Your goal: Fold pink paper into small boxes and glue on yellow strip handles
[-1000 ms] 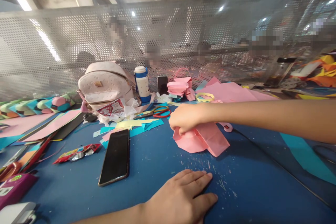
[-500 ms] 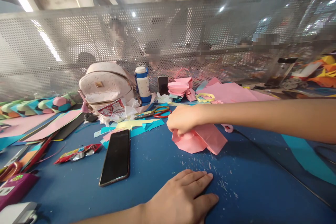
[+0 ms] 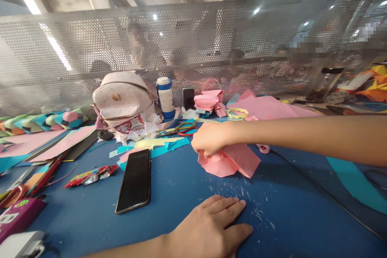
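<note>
My left hand lies palm down on the blue tabletop, fingers stretched out and holding nothing. Beyond its fingertips are fine pale paper scraps. My right hand reaches in from the right, closed over a folded pink paper piece standing on the table. Its curled fingers sit at the top left of the paper, and the fingertips are partly hidden. A black phone lies left of both hands. Scissors with red and yellow handles rest just behind my right hand.
At the back stand a pale backpack, a white-and-blue bottle and a pink paper basket before a perforated metal screen. A black cable crosses the right side. A red snack wrapper and a purple box lie at left.
Both hands and the pink paper stay in nearly the same place. The whole view has shifted very slightly.
</note>
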Demonstrator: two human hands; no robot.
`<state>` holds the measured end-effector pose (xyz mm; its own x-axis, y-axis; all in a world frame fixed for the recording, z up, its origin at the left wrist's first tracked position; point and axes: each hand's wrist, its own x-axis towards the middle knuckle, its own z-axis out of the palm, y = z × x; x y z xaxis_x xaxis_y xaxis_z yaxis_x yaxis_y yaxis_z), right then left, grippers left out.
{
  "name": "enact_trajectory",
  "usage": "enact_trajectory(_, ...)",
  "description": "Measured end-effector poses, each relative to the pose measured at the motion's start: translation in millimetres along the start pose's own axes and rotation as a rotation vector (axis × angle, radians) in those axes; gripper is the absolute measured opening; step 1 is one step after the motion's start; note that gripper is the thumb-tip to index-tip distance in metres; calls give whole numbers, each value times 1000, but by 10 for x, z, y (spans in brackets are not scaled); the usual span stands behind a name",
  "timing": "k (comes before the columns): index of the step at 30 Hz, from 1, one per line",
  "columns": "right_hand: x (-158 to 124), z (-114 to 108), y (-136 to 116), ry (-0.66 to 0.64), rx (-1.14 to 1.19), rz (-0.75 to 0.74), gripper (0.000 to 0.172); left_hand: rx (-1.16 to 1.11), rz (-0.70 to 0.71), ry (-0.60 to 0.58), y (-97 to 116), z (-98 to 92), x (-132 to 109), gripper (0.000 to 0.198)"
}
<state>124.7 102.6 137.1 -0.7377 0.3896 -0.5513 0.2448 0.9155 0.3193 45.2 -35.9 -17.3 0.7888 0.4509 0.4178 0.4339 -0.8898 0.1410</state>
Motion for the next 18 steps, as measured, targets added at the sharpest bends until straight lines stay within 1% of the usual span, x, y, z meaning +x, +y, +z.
enact_trajectory(11, 9, -44, -41, -21, -17, 14, 18, -5, 8, -5, -8, -1, 6, 37)
enact_trajectory(18, 28, -35, -27, 8, -23, -5, 20, 2, 13, -6, -10, 6, 2, 39)
